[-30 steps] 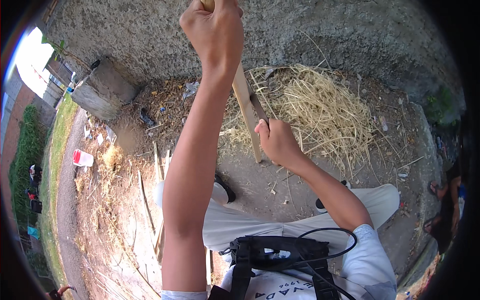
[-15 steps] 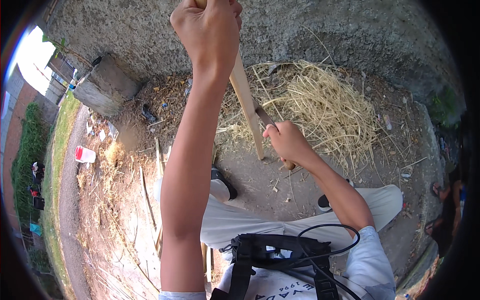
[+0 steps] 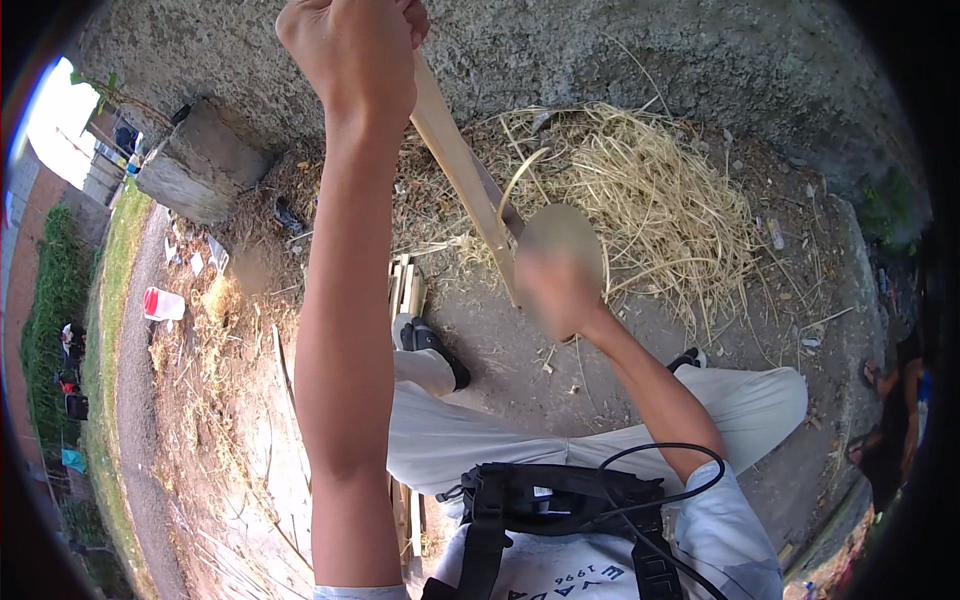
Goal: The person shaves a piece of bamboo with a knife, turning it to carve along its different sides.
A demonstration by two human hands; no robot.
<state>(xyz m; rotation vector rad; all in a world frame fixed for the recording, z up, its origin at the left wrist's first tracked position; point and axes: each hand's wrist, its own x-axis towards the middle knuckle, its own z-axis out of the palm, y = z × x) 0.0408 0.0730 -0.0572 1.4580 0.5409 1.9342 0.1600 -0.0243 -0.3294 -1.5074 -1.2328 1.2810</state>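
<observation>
At the top edge, my left hand [image 3: 352, 58] is closed around the upper end of a long pale bamboo slat [image 3: 455, 155], its fingers partly cut off by the frame. The slat slants down to the right, and its lower end hangs above the ground. My right hand [image 3: 562, 280] is blurred but closed on a knife [image 3: 494, 188], whose handle it hides. The dark blade lies along the slat's right side, touching it. A pale shaving [image 3: 513, 185] curls up beside the blade.
A heap of long shavings [image 3: 675, 195] lies against the rough wall [image 3: 560, 60]. Several slats [image 3: 408, 285] lie beside my left shoe [image 3: 437, 352]. At the left are a concrete block [image 3: 200, 165] and a red-lidded container [image 3: 164, 304]. Another person's limbs [image 3: 885, 420] show at the right edge.
My left hand and the slat's upper end have moved left, so the slat leans more. The knife blade lies more along the slat, and a curled shaving now stands beside it.
</observation>
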